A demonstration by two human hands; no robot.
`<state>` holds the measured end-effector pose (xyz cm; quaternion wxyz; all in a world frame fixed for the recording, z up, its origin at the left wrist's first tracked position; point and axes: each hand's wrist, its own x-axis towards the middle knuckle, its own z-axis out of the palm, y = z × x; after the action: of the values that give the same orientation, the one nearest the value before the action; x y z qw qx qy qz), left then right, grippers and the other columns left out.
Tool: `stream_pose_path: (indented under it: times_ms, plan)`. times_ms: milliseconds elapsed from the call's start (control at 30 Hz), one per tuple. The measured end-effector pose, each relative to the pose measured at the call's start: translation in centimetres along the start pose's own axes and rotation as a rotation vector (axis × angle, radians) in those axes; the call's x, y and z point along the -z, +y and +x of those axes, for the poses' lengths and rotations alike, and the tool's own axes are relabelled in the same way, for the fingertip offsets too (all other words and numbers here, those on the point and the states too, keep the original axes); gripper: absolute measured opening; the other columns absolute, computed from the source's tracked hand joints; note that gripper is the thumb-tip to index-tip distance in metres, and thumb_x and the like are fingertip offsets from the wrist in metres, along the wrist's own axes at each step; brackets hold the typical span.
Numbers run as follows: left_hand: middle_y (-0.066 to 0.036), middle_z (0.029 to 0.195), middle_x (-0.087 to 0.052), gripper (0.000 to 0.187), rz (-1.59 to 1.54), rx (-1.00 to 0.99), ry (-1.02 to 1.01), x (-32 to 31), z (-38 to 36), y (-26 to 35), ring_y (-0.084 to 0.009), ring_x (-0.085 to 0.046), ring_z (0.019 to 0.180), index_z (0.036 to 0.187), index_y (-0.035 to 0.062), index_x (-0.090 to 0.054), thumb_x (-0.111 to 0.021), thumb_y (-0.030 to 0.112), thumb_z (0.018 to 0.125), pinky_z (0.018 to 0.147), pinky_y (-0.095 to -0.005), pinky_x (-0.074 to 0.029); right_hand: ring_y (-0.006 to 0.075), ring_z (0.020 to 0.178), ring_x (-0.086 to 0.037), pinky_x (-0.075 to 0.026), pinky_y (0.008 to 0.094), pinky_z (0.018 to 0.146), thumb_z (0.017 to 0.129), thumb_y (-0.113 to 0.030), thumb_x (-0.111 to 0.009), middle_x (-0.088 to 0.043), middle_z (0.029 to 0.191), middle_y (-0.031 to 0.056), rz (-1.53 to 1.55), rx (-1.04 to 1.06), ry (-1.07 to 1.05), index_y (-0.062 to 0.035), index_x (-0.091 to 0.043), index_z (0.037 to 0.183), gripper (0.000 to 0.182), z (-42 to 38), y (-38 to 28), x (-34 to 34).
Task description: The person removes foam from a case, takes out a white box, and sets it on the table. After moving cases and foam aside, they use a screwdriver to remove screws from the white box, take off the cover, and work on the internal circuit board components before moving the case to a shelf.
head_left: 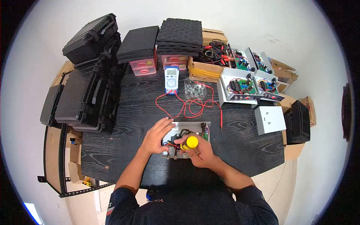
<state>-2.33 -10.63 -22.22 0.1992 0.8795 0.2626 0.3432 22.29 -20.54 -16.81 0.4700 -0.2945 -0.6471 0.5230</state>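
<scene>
While the left hand steadies the open wired box, right-hand fingers grip a yellow-handled screwdriver.

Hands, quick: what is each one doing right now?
Left hand: open, fingers spread, resting flat on the open metal box.
Right hand: closed around a yellow-handled screwdriver, its tip down inside the box.

An open grey electronics box with coloured wiring lies at lower centre; a yellow-handled screwdriver stands upright inside it.
</scene>
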Motion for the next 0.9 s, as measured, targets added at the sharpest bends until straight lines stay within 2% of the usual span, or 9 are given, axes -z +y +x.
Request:
stream_pose_path:
  times_ms: [100,133,267,367,467,667,900]
  plan:
    - [-0.021,0.151,-0.056,0.108,0.004,0.001,-0.005,0.1,-0.1,0.1,-0.0467,-0.051,0.141,0.145,0.0049,-0.059,-0.041,0.093,0.086,0.115,-0.0550,-0.044,0.0340,0.123,-0.069,-0.061,0.0434,0.097,0.100,-0.001,-0.066,-0.067,0.133,0.0208,-0.347,0.257,0.005,-0.0024,-0.051,0.135,0.038,-0.9,0.5,-0.4]
    - [-0.021,0.151,-0.056,0.108,0.001,0.002,-0.002,0.1,0.0,0.2,-0.0467,-0.051,0.141,0.145,0.0050,-0.060,-0.041,0.093,0.086,0.115,-0.0549,-0.044,0.0417,0.126,-0.067,-0.056,0.0508,0.104,0.094,0.000,-0.075,-0.069,0.132,0.0227,-0.299,0.308,-0.026,-0.0065,-0.052,0.136,0.049,-1.3,0.7,-0.4]
    - [-0.021,0.152,-0.056,0.106,-0.002,0.004,0.009,0.1,0.0,0.3,-0.0463,-0.051,0.141,0.145,0.0050,-0.060,-0.041,0.092,0.088,0.115,-0.0544,-0.045,0.0462,0.130,-0.064,-0.053,0.0571,0.107,0.087,0.001,-0.082,-0.067,0.135,0.0235,-0.270,0.413,-0.099,-0.0086,-0.052,0.137,0.060,-3.0,2.0,-0.9]
    - [-0.021,0.151,-0.056,0.105,0.001,0.008,0.011,0.0,-0.1,0.2,-0.0460,-0.051,0.141,0.145,0.0052,-0.060,-0.041,0.091,0.088,0.115,-0.0540,-0.045,0.0396,0.130,-0.066,-0.056,0.0464,0.108,0.083,0.005,-0.079,-0.067,0.132,0.0217,-0.340,0.424,-0.123,-0.0049,-0.055,0.131,0.055,-3.5,1.7,-0.7]
    - [-0.021,0.151,-0.056,0.105,0.002,0.009,0.011,-0.1,-0.1,0.2,-0.0459,-0.051,0.141,0.145,0.0054,-0.060,-0.040,0.091,0.088,0.115,-0.0539,-0.045,0.0392,0.125,-0.068,-0.059,0.0458,0.103,0.082,0.003,-0.080,-0.068,0.127,0.0208,-0.324,0.480,-0.069,-0.0031,-0.056,0.127,0.052,-3.5,1.5,-0.6]
    - [-0.022,0.151,-0.057,0.103,0.002,0.009,0.002,-0.1,-0.1,0.1,-0.0471,-0.051,0.141,0.144,0.0052,-0.060,-0.039,0.090,0.090,0.116,-0.0557,-0.043,0.0372,0.117,-0.072,-0.064,0.0429,0.094,0.083,0.001,-0.080,-0.069,0.124,0.0183,-0.578,0.546,-0.098,-0.0010,-0.059,0.118,0.041,-3.8,1.6,-0.7]
    - [-0.022,0.150,-0.058,0.104,-0.008,0.023,0.002,0.1,0.1,0.5,-0.0466,-0.051,0.141,0.143,0.0041,-0.061,-0.036,0.091,0.090,0.117,-0.0561,-0.042,0.0401,0.119,-0.071,-0.065,0.0441,0.092,0.080,0.004,-0.078,-0.069,0.122,0.0173,-0.450,0.572,-0.080,-0.0008,-0.058,0.114,0.040,-3.9,1.5,-0.8]
